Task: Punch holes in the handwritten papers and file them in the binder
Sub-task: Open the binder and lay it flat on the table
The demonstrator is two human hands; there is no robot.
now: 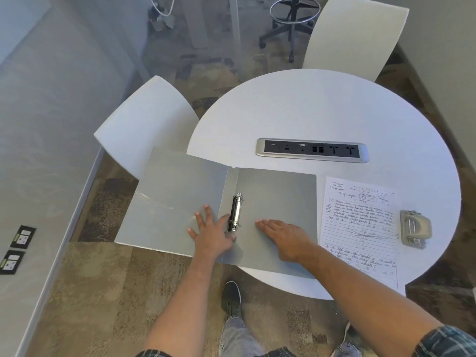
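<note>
**Binder open on bench, both hands flat on it**

Round white bench (322,109). Grey binder (278,202) lying open at near-left edge; left cover hanging out past the rim, over the carpet (108,274) and in front of a white chair (144,124). Right cover fully on the bench. Metal ring mechanism (235,212) along the spine, no sheets on it; rings open or closed: cannot tell.

Left hand (211,233) flat on the inner left cover, fingers spread, thumb reaching toward the lower end of the ring mechanism. Grip released, nothing held. Right hand (283,237) palm down on the inner right cover, fingers together and pointing left toward the rings. Grip likewise released, pressing only.

Handwritten papers (360,228) just right of the binder, close to its edge, lined, covered in dark ink with a small sketch mid-page. Near corner running to the bench rim, partly under the right forearm. Hole punch (413,229), pale grey, sitting at the right edge of the papers, partly on them, well apart from both hands.

Power and data socket strip (311,150) set into the bench centre, beyond the binder. Second white chair (358,32) at the far side. Dark shoe (231,297) and jeans below the bench edge. Plaid sleeve cuffs at bottom of frame.
</note>
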